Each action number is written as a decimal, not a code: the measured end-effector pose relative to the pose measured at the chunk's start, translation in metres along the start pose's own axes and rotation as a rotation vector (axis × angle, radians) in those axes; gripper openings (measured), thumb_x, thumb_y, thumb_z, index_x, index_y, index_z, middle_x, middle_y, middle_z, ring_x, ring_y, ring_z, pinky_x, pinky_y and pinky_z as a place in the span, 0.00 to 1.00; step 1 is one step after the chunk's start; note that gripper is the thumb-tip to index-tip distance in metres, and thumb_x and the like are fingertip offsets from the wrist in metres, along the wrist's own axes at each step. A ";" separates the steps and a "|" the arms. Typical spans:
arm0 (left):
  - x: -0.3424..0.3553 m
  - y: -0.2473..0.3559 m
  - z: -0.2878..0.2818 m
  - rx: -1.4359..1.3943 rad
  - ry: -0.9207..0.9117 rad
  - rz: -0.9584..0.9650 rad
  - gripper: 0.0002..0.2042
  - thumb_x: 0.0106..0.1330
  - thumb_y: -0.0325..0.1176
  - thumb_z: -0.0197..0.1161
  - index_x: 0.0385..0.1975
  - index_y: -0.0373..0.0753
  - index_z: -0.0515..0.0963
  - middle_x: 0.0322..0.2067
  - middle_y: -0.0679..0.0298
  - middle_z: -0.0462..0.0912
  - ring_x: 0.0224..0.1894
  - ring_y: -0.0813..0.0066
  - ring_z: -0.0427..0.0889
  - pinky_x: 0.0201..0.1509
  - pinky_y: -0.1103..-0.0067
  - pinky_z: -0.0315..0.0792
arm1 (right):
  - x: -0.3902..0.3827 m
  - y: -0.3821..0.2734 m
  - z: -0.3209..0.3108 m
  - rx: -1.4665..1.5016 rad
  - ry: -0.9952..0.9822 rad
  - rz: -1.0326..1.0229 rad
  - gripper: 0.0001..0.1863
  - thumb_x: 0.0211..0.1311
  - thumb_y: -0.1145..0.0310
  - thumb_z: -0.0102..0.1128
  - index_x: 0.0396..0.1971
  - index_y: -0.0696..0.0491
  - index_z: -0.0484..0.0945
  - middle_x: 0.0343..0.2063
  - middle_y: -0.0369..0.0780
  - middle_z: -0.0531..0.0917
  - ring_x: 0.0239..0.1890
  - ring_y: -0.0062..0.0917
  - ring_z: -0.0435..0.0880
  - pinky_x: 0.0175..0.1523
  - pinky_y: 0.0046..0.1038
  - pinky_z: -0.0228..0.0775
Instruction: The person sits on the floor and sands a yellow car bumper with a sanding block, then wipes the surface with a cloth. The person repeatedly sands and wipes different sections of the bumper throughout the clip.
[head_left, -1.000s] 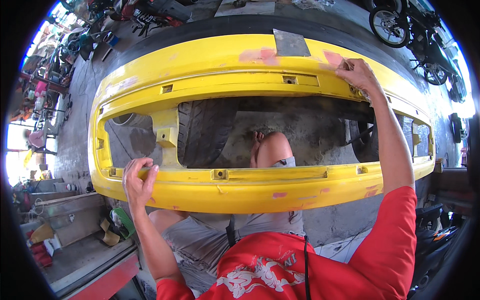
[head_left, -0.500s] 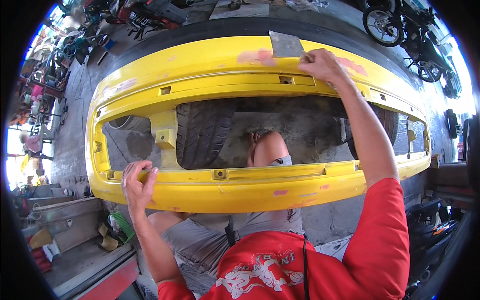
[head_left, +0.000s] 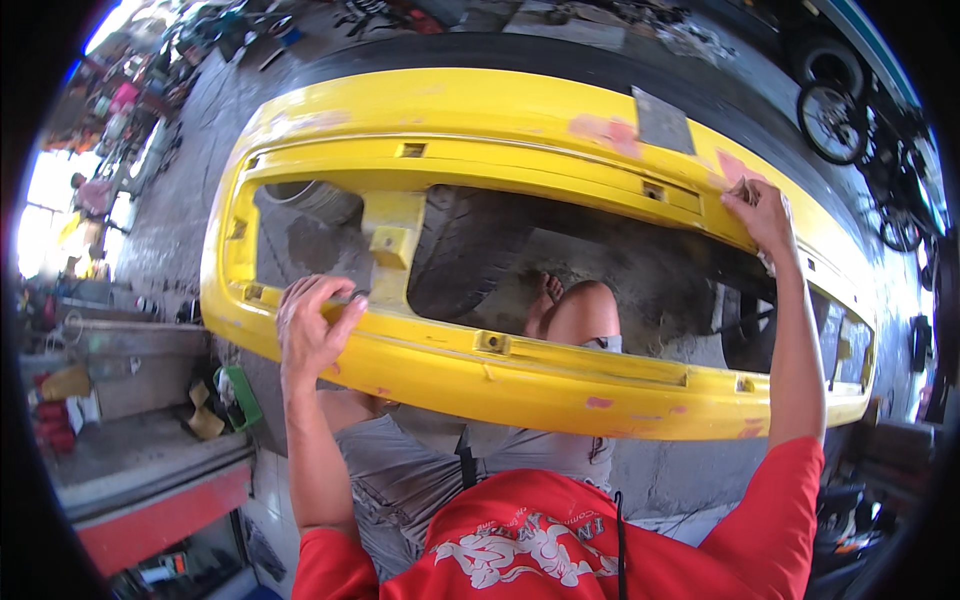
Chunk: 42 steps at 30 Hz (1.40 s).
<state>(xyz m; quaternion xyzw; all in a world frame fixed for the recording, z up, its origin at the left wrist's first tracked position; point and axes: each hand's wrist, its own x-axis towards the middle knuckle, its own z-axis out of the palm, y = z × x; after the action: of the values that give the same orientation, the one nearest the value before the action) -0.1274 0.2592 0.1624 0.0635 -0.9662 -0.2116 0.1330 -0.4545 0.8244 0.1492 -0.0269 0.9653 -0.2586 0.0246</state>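
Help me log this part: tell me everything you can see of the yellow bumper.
The bumper is long, curved and glossy yellow, apparently painted plastic. It is open in the middle, with a bracket joining both rails near the left and small recesses along them. Pinkish patches and scuffs mark its surface. It lies slanted in the picture, right end lower. A grey sheet rests on its far side; the left hand rests on the near rail, and the right hand appears to touch the far one.

Glossy, smooth, plastic-looking yellow bumper (head_left: pixel 560 385) under the left fingers (head_left: pixel 315 288); matt grey sheet (head_left: pixel 663 122) left of the right fingers (head_left: pixel 752 205).
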 end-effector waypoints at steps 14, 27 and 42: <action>-0.049 -0.094 -0.029 0.031 0.439 -0.059 0.20 0.66 0.48 0.75 0.46 0.37 0.87 0.47 0.54 0.90 0.53 0.51 0.87 0.73 0.52 0.68 | -0.041 -0.159 0.102 -0.098 -0.188 -0.796 0.31 0.71 0.59 0.72 0.71 0.54 0.78 0.77 0.45 0.73 0.84 0.43 0.61 0.86 0.45 0.49; -0.071 -0.184 -0.081 -0.705 1.000 -0.335 0.16 0.63 0.37 0.78 0.44 0.33 0.87 0.42 0.54 0.90 0.49 0.57 0.88 0.64 0.63 0.78 | -0.006 -0.507 0.295 0.040 -0.022 -1.368 0.21 0.69 0.62 0.71 0.59 0.51 0.84 0.57 0.44 0.88 0.63 0.44 0.83 0.68 0.44 0.75; -0.069 -0.249 -0.073 -0.147 0.670 -0.036 0.16 0.62 0.38 0.79 0.46 0.39 0.88 0.45 0.59 0.92 0.54 0.55 0.89 0.67 0.57 0.76 | -0.002 -0.659 0.388 -0.195 0.037 -0.864 0.21 0.62 0.51 0.72 0.50 0.46 0.90 0.46 0.47 0.90 0.53 0.47 0.89 0.59 0.47 0.80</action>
<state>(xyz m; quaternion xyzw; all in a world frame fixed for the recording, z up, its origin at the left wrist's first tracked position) -0.0245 0.0183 0.1045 0.1368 -0.8498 -0.2504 0.4432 -0.4032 0.0613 0.1437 -0.4256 0.8855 -0.1534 -0.1058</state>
